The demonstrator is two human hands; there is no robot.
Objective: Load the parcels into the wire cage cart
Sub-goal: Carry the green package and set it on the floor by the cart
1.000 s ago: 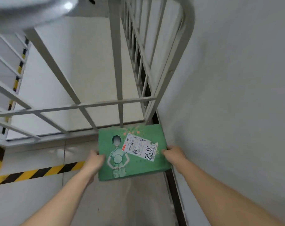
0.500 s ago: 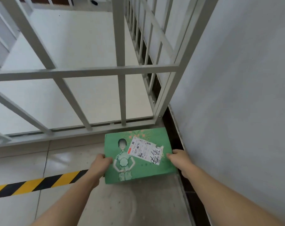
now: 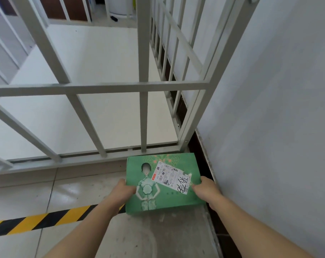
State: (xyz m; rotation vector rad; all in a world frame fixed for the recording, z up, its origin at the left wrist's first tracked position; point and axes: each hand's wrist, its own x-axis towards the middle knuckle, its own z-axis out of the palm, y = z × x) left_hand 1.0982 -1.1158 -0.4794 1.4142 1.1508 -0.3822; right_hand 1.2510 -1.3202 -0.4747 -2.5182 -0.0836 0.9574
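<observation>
A flat green parcel [image 3: 161,194] with a printed figure and a white shipping label lies low over the floor, just outside the cage cart's near side. My left hand [image 3: 121,192] grips its left edge and my right hand [image 3: 206,190] grips its right edge. The white wire cage cart [image 3: 109,88] fills the upper view; its white floor panel shows bare through the bars.
A grey wall [image 3: 273,118] runs close along the right, with a dark skirting strip at its foot. Yellow-black hazard tape [image 3: 36,221] crosses the tiled floor at the left. A white bin stands beyond the cart's far side.
My head has dropped lower and closer, so the cart's bars rise higher in view. Both hands keep hold of the green parcel near the cart's corner.
</observation>
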